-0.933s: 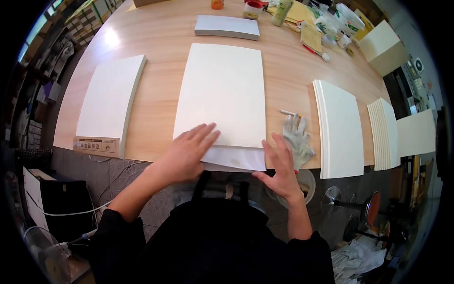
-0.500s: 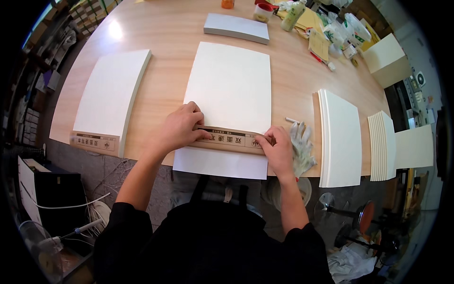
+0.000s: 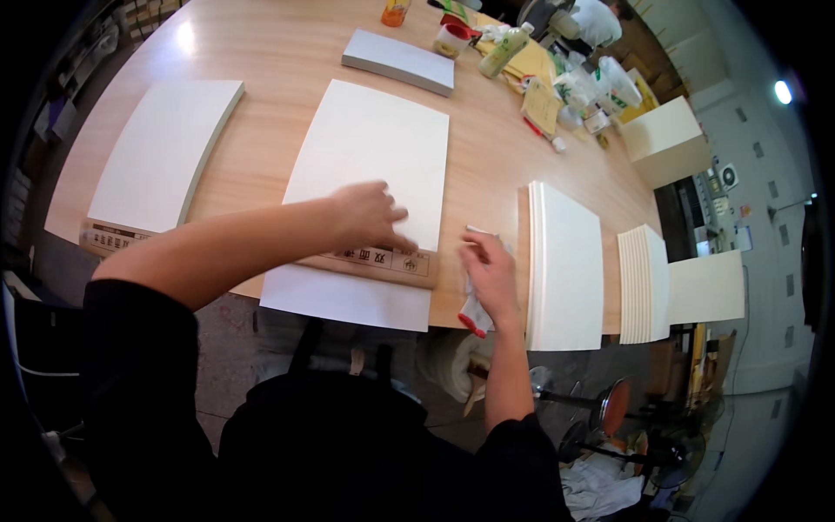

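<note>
My left hand (image 3: 372, 216) reaches across the lower part of a white paper stack (image 3: 370, 143), its fingers apart and slightly blurred. Under it, a printed brown paper band (image 3: 383, 264) lies across the stack's near end. A white sheet (image 3: 348, 300) sticks out below the band, past the table edge. To the right, my right hand (image 3: 491, 277) has its fingers curled on a white work glove with a red cuff (image 3: 474, 317). The hand hides much of the glove.
Another banded paper stack (image 3: 165, 148) lies left. Right stand thick white paper piles (image 3: 565, 270) and a fanned pile (image 3: 644, 283). A grey-white block (image 3: 398, 61) lies at the back, near a bottle (image 3: 506, 50) and clutter. A person (image 3: 596, 22) is at the far right.
My left hand has let go of the band and moved right over the stack. My right hand has left the band and closed on the glove. The view has turned right.
</note>
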Available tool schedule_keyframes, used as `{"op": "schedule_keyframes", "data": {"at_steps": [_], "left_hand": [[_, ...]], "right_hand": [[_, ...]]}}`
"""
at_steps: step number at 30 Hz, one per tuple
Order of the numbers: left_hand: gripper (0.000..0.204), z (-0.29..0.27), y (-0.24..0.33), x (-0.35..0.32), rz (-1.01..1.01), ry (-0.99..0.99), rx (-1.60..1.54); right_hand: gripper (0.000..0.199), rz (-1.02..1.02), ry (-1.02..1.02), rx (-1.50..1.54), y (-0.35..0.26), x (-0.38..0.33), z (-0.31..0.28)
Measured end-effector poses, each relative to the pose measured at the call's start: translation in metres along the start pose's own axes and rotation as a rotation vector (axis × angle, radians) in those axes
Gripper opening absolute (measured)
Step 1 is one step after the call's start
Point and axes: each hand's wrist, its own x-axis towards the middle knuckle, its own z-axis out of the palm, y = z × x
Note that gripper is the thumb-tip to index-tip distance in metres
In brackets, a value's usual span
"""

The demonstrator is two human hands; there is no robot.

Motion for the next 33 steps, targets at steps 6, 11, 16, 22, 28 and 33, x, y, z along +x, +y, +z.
{"op": "schedule_keyframes", "data": {"at_steps": [6, 11, 16, 22, 28, 33], "left_hand": [[0.126, -0.026, -0.007, 0.025, 0.078, -0.229, -0.045], [0.126, -0.024, -0.016, 0.019, 0.139, -0.189, -0.065], [0.109, -0.030, -0.015, 0.029, 0.170, -0.224, 0.009], [0.107, -0.017, -0.008, 0.039, 0.095, -0.234, -0.039], [0.144, -0.022, -0.017, 0.029, 0.113, -0.172, -0.031], [0.148, -0.029, -0.014, 0.032, 0.117, -0.205, 0.063]], "right_hand": [[0.017, -0.250, 0.065, -0.654, 0.031, -0.036, -0.037], [0.019, -0.645, 0.057, -0.685, -0.011, -0.045, -0.010], [0.024, -0.866, -0.310, -0.808, -0.025, -0.031, 0.038], [0.010, -0.943, -0.454, -0.668, -0.083, -0.012, 0.182], [0.012, -0.898, -0.379, -0.564, -0.093, -0.015, 0.225], [0.012, -0.871, -0.107, -0.805, -0.004, -0.041, 0.085]]}}
